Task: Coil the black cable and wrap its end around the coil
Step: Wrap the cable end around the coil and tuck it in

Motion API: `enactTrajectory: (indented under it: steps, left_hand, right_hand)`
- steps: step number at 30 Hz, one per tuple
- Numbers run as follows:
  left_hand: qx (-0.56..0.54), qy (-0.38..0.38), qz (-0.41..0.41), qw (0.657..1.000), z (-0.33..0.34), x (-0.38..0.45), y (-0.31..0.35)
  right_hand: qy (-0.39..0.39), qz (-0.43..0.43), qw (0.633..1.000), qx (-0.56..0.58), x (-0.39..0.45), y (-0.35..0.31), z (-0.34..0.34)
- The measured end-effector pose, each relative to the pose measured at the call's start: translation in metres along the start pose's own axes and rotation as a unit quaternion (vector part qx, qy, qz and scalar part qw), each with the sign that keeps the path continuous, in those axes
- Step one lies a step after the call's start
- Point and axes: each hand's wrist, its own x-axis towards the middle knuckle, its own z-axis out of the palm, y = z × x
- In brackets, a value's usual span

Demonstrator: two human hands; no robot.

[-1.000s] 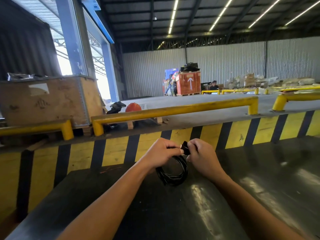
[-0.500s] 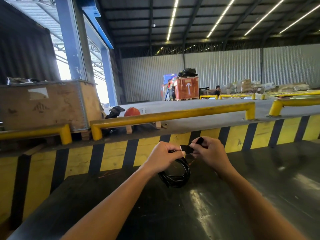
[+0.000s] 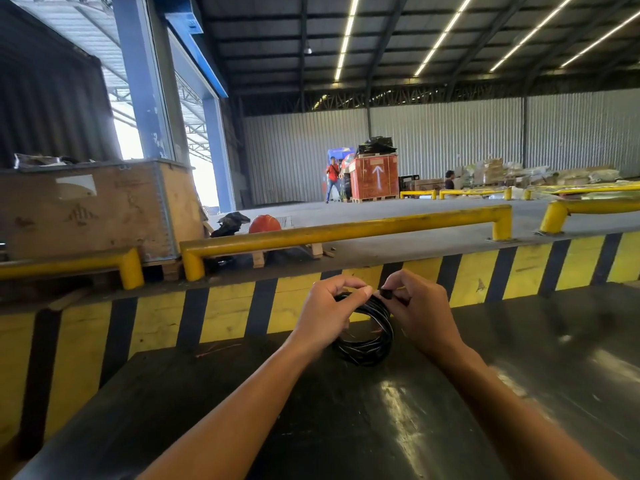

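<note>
A black cable [image 3: 367, 344] is wound into a small round coil held upright just above the dark table [image 3: 346, 427]. My left hand [image 3: 329, 310] grips the top left of the coil with thumb and fingers closed on the strands. My right hand [image 3: 419, 310] pinches the cable's black end [image 3: 387, 293] at the top of the coil, close against my left thumb. The lower half of the coil hangs free between my wrists.
A yellow and black striped barrier [image 3: 225, 313] runs along the table's far edge. Behind it stand yellow rails [image 3: 346, 230], a wooden crate [image 3: 93, 209], an orange helmet [image 3: 265, 224]. A person in red [image 3: 333, 178] walks far off near an orange crate [image 3: 374, 176].
My right hand has brought the cable end down from above the coil to its top, next to my left thumb. Both hands have lifted slightly and the view has shifted.
</note>
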Motion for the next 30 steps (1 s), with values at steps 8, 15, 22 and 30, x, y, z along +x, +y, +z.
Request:
enactTrajectory:
  steps: [8,15,22,30]
  left_hand:
    - [-0.033,-0.011,-0.023,0.999,0.001,0.002,-0.008]
    - [-0.015,-0.007,-0.034,0.999,-0.003,0.001,-0.023]
    - [-0.011,-0.010,-0.002,1.000,0.006,0.000,-0.027]
    - [0.031,0.006,-0.002,1.000,0.009,-0.004,-0.038]
  right_hand:
    - [0.003,0.033,0.999,0.038,0.001,0.004,0.005]
    - [-0.083,0.194,0.944,0.253,0.000,0.004,0.001]
    - [-0.212,0.268,0.896,0.283,-0.004,0.007,0.004]
    - [-0.266,0.240,0.906,0.226,-0.006,0.002,-0.003]
